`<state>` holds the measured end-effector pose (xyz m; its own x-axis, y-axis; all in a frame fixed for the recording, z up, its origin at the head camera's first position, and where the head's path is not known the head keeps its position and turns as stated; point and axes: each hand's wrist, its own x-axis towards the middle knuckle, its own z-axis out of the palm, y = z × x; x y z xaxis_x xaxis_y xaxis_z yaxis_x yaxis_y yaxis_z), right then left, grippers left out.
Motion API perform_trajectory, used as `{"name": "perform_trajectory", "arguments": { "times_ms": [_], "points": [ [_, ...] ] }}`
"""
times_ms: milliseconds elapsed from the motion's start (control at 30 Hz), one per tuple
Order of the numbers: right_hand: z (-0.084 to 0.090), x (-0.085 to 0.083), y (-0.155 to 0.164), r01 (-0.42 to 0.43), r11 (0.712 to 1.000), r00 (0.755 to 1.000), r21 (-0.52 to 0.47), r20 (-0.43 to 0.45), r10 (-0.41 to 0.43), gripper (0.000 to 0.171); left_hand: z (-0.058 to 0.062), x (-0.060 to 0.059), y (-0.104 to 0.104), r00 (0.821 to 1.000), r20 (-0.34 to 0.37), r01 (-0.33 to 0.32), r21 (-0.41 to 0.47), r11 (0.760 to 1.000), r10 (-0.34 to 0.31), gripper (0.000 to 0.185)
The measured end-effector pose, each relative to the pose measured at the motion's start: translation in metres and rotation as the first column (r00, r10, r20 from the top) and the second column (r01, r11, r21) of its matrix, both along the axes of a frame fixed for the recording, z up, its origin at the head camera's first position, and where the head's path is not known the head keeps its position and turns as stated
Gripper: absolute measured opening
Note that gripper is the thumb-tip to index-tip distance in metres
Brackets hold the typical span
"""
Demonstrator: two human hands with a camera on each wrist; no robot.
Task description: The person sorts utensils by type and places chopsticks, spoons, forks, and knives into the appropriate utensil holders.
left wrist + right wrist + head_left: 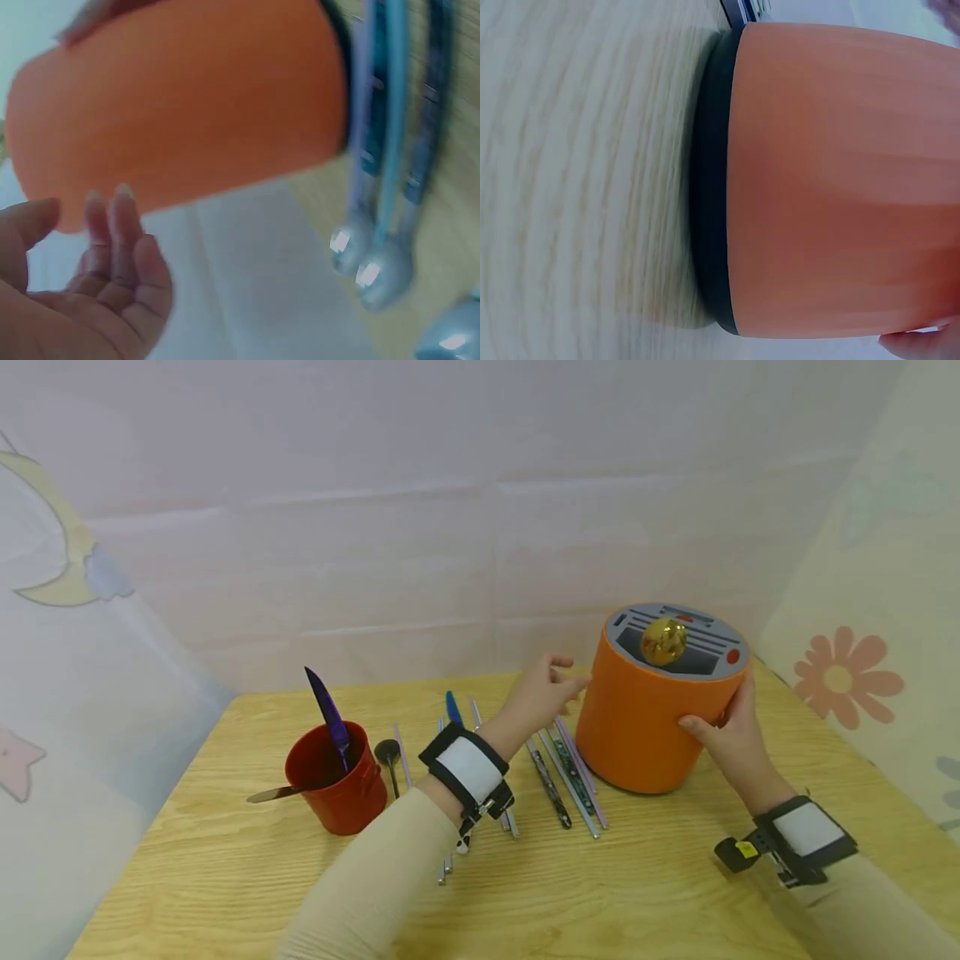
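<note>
The holder [645,735] stands at about three o'clock on the counter [225,860], with strewn cutlery [550,783] just beside it at its eight o'clock and the red pot [341,810] well apart toward nine. We see the right hand [733,735] grip it at four o'clock, thumb on the front and fingers wrapped toward the back. The left hand [540,697] hangs at nine, fingers loosely curved, parted from the thumb and holding nothing; whether a fingertip touches the wall, we cannot tell.

We judge the shell stiff, smooth and (a guess, from its plastic look) light for its bulk. It seems too broad for one hand to span, so we would take it at nine and three, between the grey top [723,639] and the dark base [711,187]. The gold piece [663,642] at the top looks hard and slick and may sit loose, so we would avoid tipping.
</note>
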<state>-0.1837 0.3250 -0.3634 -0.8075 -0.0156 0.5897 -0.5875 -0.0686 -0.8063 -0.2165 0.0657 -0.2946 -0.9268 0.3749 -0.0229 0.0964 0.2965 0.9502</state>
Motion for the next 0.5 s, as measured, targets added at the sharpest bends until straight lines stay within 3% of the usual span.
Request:
{"name": "perform_trajectory", "arguments": {
  "times_ms": [67, 167, 333, 400, 500],
  "points": [
    [-0.001, 0.001, 0.001, 0.003, 1.000, 1.000, 0.000, -0.004, -0.003, 0.097, -0.012, -0.001, -0.009, 0.999, 0.019, -0.028, -0.124, 0.992, 0.031, 0.032],
    [-0.001, 0.002, 0.004, 0.010, 1.000, 1.000, -0.003, -0.002, -0.010, 0.097, -0.031, -0.003, -0.017, 0.998, 0.043, -0.037, -0.291, 0.956, 0.051, 0.024],
    [-0.002, 0.004, 0.004, 0.010, 1.000, 1.000, -0.013, 0.002, -0.010, 0.097, -0.062, -0.011, -0.018, 0.998, 0.037, -0.016, -0.530, 0.848, 0.042, 0.031],
    [-0.002, 0.006, 0.003, 0.010, 1.000, 1.000, -0.016, 0.003, -0.010, 0.097, -0.069, -0.012, -0.016, 1.000, 0.015, -0.012, -0.609, 0.793, 0.027, 0.035],
    [-0.002, 0.008, 0.002, 0.012, 1.000, 1.000, -0.015, 0.006, -0.012, 0.096, -0.073, -0.010, -0.013, 1.000, 0.003, -0.007, -0.668, 0.744, 0.012, 0.036]
  ]
}}
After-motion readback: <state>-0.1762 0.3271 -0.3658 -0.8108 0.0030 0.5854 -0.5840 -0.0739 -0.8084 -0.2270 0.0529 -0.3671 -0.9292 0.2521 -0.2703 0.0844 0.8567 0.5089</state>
